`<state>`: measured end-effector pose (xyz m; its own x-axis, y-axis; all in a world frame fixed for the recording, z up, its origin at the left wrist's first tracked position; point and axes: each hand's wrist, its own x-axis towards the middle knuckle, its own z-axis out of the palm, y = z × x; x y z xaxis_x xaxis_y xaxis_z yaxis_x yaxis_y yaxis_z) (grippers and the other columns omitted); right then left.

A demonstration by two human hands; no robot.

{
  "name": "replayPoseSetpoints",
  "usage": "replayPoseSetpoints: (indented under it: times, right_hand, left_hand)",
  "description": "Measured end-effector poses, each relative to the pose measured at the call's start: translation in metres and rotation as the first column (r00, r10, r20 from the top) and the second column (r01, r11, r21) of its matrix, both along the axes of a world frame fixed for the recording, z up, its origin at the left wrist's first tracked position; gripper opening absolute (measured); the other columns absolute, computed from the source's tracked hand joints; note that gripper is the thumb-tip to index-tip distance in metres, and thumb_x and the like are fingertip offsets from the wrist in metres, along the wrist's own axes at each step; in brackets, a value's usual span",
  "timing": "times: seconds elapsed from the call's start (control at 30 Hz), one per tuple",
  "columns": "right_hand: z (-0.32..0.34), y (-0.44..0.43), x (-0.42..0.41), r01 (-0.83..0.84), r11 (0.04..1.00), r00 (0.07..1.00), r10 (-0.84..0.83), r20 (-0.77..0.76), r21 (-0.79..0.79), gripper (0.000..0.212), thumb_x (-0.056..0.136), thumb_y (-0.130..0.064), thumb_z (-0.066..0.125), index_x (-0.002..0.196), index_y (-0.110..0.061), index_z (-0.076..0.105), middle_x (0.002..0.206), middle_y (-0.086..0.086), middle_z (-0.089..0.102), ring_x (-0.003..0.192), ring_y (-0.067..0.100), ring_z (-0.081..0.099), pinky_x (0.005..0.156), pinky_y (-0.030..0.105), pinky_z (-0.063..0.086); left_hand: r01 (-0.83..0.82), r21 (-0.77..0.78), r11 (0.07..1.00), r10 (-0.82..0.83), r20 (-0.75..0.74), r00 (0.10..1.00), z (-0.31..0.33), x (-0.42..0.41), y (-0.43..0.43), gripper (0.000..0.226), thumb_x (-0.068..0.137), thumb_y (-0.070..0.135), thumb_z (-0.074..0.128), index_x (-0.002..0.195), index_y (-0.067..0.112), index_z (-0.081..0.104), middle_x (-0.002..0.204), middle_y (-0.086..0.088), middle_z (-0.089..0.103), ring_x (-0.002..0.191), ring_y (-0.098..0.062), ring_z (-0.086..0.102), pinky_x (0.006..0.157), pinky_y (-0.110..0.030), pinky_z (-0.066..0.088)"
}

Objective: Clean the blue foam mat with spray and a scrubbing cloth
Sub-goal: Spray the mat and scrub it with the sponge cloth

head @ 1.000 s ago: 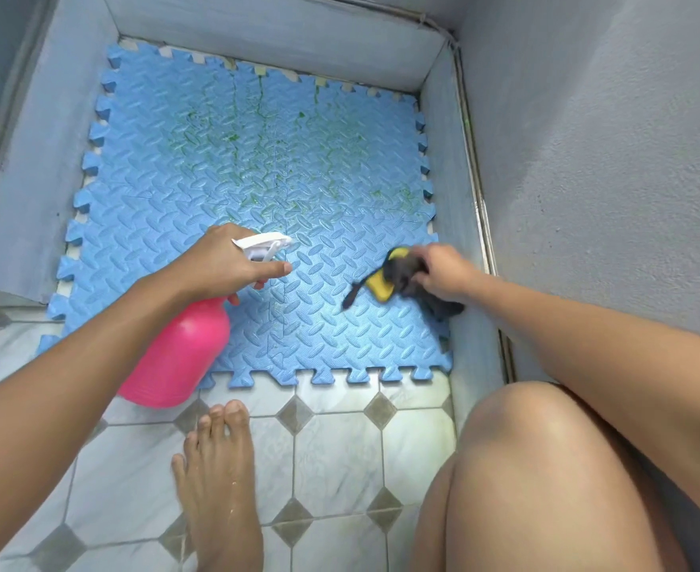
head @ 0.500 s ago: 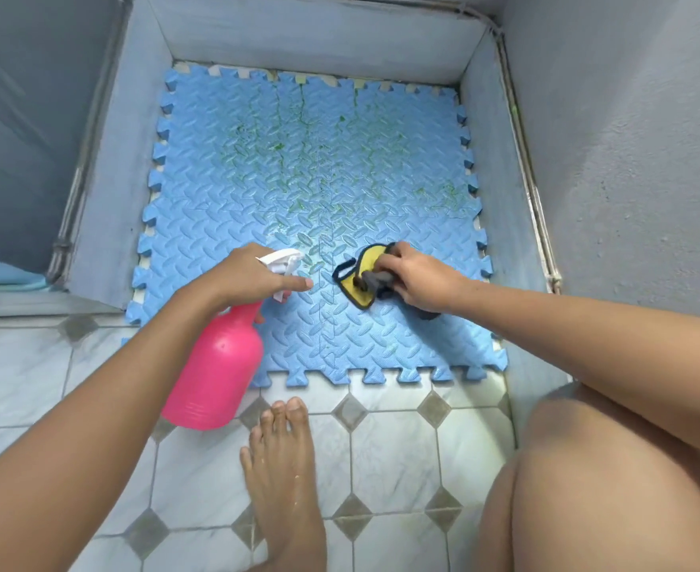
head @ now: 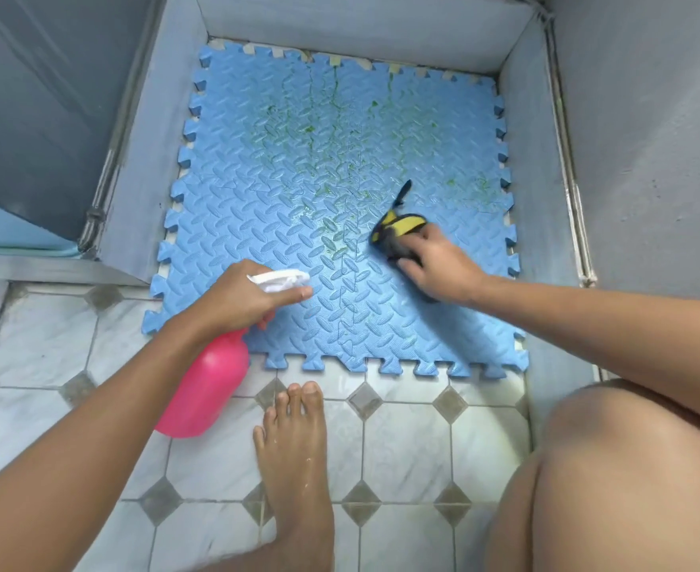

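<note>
On the mat's right half, the right hand pressed the cloth, fingers curled over it. Over the mat's near-left corner, the left hand's fingers wrapped the bottle's neck, forefinger straight.

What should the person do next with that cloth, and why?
Probably slide the scrubbing cloth forward into the green stains. The right hand holds it on the nearer half of the blue foam mat, which looks cleaner, while green streaks cover the far half. The left hand grips the pink spray bottle, its nozzle over the mat.
</note>
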<state>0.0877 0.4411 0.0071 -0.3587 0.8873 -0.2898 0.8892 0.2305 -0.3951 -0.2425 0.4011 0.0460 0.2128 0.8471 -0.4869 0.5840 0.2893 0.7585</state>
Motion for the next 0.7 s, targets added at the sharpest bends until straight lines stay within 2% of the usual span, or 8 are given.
replayPoseSetpoints:
  times: [0.07,0.13,0.3,0.4,0.5,0.57,0.63,0.7]
  right_hand:
    - [0.001,-0.032,-0.032,-0.313,0.948,0.943,0.302,-0.139,-0.059,0.039,0.093,-0.031,0.057,0.131,-0.040,0.055,0.115,0.004,0.045,0.104,0.020,0.053,0.093,0.030,0.046]
    - [0.003,-0.056,-0.048,-0.594,0.795,0.802,0.573,-0.170,-0.126,0.046,0.089,-0.024,0.064,0.133,-0.034,0.058,0.111,0.003,0.044,0.096,0.017,0.051,0.084,0.029,0.047]
    - [0.016,-0.055,0.009,-0.716,0.657,0.685,0.726,-0.056,-0.237,0.033,0.078,-0.026,0.064,0.111,-0.027,0.062,0.111,0.003,0.045,0.093,0.022,0.053,0.068,0.035,0.050]
    - [0.016,-0.043,0.080,-0.587,0.785,0.771,0.617,0.158,-0.198,0.029,0.076,-0.029,0.056,0.105,-0.030,0.056,0.112,0.002,0.043,0.098,0.023,0.053,0.067,0.034,0.052]
    - [0.012,-0.024,0.092,-0.081,0.996,0.948,0.090,0.305,-0.041,0.034,0.081,-0.024,0.060,0.114,-0.028,0.054,0.120,0.006,0.044,0.102,0.030,0.057,0.071,0.033,0.048]
    - [0.006,-0.020,0.072,0.158,0.987,0.951,-0.163,0.265,0.039,0.038,0.084,-0.024,0.061,0.122,-0.023,0.053,0.122,0.011,0.044,0.102,0.035,0.057,0.076,0.035,0.045]
    - [0.006,-0.028,0.053,0.080,0.996,0.971,-0.086,0.223,0.036,0.042,0.085,-0.026,0.060,0.126,-0.021,0.051,0.122,0.011,0.043,0.102,0.034,0.056,0.076,0.036,0.046]
    - [0.010,-0.044,0.037,-0.219,0.975,0.964,0.221,0.150,-0.033,0.047,0.083,-0.030,0.062,0.128,-0.025,0.050,0.121,0.009,0.042,0.102,0.027,0.054,0.075,0.035,0.048]
  left_hand:
    - [-0.078,0.034,0.996,0.080,-0.066,0.995,0.000,0.004,0.006,0.061,0.080,0.060,0.079,0.058,0.005,0.064,0.047,-0.007,0.060,0.043,-0.015,0.053,0.054,-0.026,0.043]
    - [-0.085,0.019,0.996,0.087,-0.096,0.992,0.003,0.007,0.012,0.061,0.082,0.060,0.078,0.058,0.007,0.062,0.051,-0.009,0.066,0.044,-0.013,0.056,0.055,-0.025,0.041]
    - [-0.081,-0.009,0.997,0.080,-0.110,0.991,-0.004,-0.001,0.016,0.064,0.081,0.064,0.076,0.065,0.002,0.068,0.056,-0.007,0.070,0.053,-0.016,0.062,0.061,-0.028,0.046]
    - [-0.086,-0.002,0.996,0.086,-0.086,0.993,-0.013,-0.011,0.019,0.065,0.078,0.071,0.073,0.066,0.007,0.072,0.059,-0.006,0.072,0.061,-0.025,0.068,0.072,-0.036,0.054]
    - [-0.075,-0.026,0.997,0.072,-0.087,0.994,-0.014,-0.014,0.017,0.066,0.078,0.075,0.070,0.059,0.011,0.069,0.063,-0.006,0.074,0.060,-0.021,0.067,0.060,-0.035,0.056]
    - [-0.097,-0.041,0.994,0.093,-0.092,0.991,-0.012,-0.010,0.017,0.066,0.077,0.075,0.070,0.061,0.011,0.068,0.063,-0.006,0.074,0.058,-0.018,0.067,0.054,-0.036,0.056]
    - [-0.134,-0.047,0.990,0.128,-0.119,0.985,-0.010,-0.006,0.017,0.064,0.080,0.072,0.071,0.067,0.009,0.069,0.062,-0.005,0.074,0.049,-0.012,0.063,0.047,-0.031,0.054]
    - [-0.135,-0.057,0.989,0.124,-0.157,0.980,-0.007,-0.002,0.018,0.063,0.082,0.070,0.071,0.069,0.009,0.069,0.063,-0.004,0.074,0.042,-0.007,0.060,0.044,-0.027,0.050]
